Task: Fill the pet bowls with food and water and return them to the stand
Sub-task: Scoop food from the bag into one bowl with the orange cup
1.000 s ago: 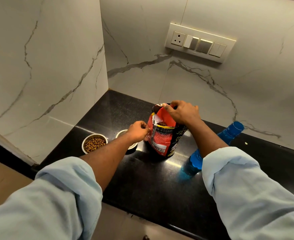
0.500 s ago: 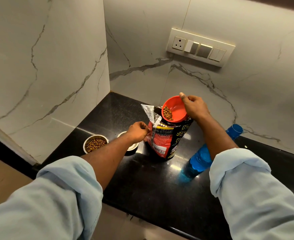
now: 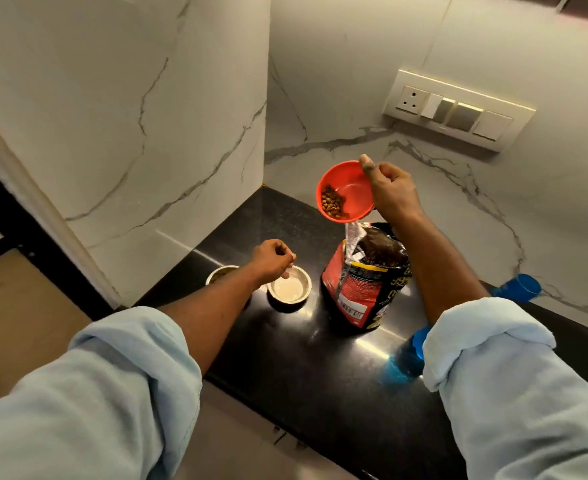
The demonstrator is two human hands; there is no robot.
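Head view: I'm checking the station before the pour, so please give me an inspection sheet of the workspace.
Surface: black countertop, glossy.
Job's things: steel bowl with kibble; empty steel bowl; open food bag; red scoop holding some kibble; blue bottle, partly hidden.
Clutter: nothing seen.
Hands: right hand holds the red scoop above the bag; left hand curled at the empty bowl's rim, grip unclear.
Cables: nothing seen.
Surroundings: marbled walls, switch panel.
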